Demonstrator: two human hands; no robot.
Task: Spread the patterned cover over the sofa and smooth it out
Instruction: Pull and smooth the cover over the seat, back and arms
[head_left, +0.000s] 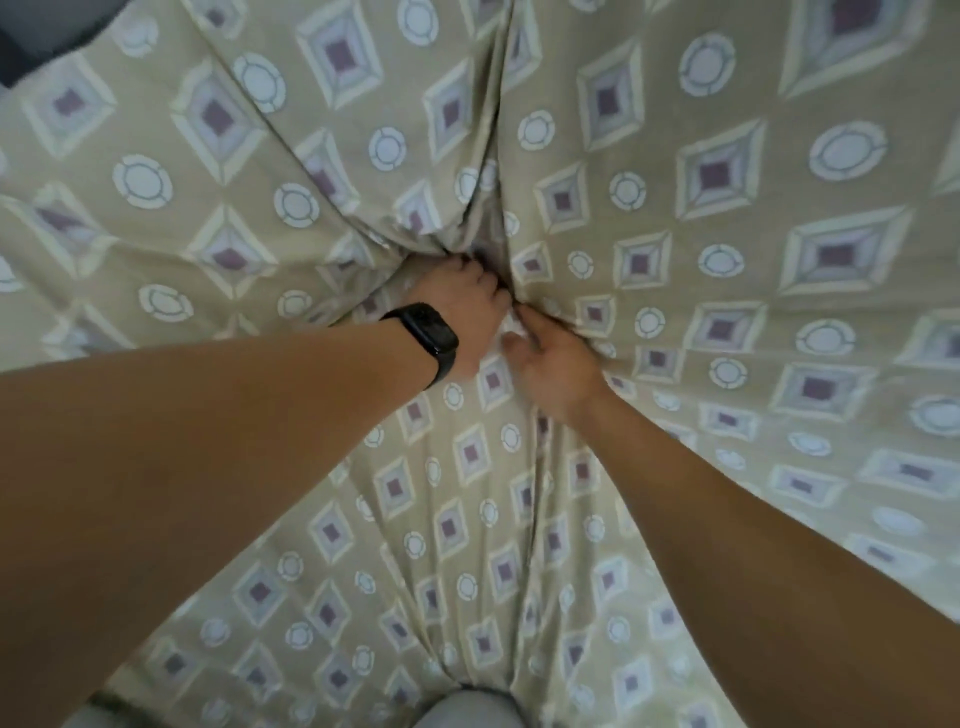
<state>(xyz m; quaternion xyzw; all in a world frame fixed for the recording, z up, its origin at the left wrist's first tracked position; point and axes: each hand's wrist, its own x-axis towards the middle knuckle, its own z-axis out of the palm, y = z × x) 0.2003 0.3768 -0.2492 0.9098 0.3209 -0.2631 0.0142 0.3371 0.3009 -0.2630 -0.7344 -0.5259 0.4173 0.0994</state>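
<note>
No readable writing anywhere. The patterned cover (675, 218), beige with diamonds and pale circles, filled the view, with folds converging on a crease at centre. Left hand (467, 306), black watch (423, 338) on the wrist, had its fingers buried in the crease; right hand (556, 364) pinched the cloth beside it.

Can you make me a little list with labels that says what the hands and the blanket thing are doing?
cover: patterned cover, beige with diamonds and circles, fills nearly the whole view
folds: deep creases run to the middle, where the cloth bunches
left hand: left hand pushes into the bunched crease, fingertips hidden
right hand: right hand fingers curl on cloth beside it
wrist: black watch on left wrist
smoothed: not yet
sofa: hidden under cover
</note>
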